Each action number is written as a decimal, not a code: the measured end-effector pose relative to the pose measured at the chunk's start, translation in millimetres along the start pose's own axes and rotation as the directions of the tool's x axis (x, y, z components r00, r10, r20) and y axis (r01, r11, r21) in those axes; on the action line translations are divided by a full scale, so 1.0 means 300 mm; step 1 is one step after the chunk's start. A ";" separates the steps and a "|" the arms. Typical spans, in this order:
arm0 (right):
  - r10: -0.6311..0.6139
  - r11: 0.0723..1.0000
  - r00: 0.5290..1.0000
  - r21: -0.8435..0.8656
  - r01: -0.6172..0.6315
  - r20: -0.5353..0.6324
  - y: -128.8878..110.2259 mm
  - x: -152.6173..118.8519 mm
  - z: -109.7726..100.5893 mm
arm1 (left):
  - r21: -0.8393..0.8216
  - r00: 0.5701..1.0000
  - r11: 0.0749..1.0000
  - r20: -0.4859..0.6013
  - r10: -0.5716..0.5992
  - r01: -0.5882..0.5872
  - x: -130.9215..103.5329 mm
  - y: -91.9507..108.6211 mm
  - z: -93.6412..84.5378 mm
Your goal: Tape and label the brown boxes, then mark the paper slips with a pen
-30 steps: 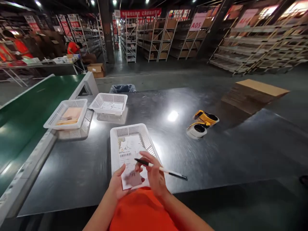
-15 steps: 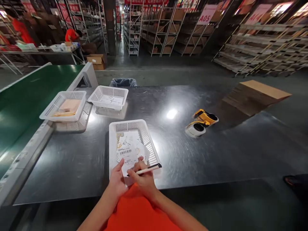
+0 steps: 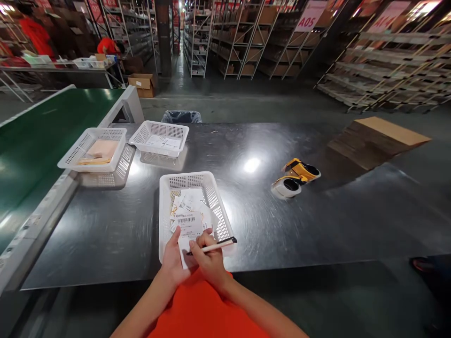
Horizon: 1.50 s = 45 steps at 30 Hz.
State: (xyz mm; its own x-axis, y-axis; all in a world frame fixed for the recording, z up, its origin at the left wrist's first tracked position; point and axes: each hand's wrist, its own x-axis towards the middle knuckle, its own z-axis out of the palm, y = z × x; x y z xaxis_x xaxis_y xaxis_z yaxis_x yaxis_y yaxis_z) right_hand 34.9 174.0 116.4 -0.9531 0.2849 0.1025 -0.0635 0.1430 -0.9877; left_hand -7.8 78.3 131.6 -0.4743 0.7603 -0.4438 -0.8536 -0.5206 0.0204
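Note:
My left hand (image 3: 173, 256) is closed on a white printed slip (image 3: 186, 230) with a barcode, its thumb lying along the slip's left edge. In my right hand (image 3: 209, 258) is a white pen (image 3: 218, 245) with black ends, its dark tip touching or just over the lower part of the slip. Both hands are at the near end of a white perforated basket (image 3: 162, 206). Inside that basket, beyond the slip, lie more white papers (image 3: 193, 197) and something with a yellow pattern, partly covered.
Two more white baskets stand at the back left, one with tan packets (image 3: 104, 149), the other with papers (image 3: 164, 142). Tape dispensers (image 3: 298, 176) sit right of centre on the metal table (image 3: 260, 220). A cardboard box (image 3: 377, 141) is at right, a green conveyor (image 3: 52, 122) at left.
The view has shifted slightly. The pen is still in my right hand over the slip, its angle a little flatter. My left hand keeps its hold on the slip.

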 end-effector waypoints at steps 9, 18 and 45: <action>0.103 0.991 0.994 0.091 -0.101 -0.024 0.002 0.003 -0.018 | -0.064 0.990 0.995 -0.128 0.065 -0.073 -0.013 0.003 0.009; 0.073 0.995 0.997 0.071 -0.072 -0.018 0.010 -0.009 -0.001 | -0.001 0.994 0.999 -0.095 0.052 -0.053 -0.024 0.006 0.007; -0.043 0.992 0.996 -0.113 0.052 0.080 -0.018 0.008 0.012 | 0.048 1.000 0.999 -0.017 -0.009 0.010 -0.026 0.014 -0.023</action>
State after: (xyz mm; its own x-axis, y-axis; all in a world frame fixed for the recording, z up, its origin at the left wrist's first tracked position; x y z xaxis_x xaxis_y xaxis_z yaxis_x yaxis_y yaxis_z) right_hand 31.8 170.4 121.6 -0.9701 0.2018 0.1350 -0.0789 0.2638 -0.9613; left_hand -6.2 67.4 128.9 -0.4627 0.7582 -0.4594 -0.8676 -0.4938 0.0588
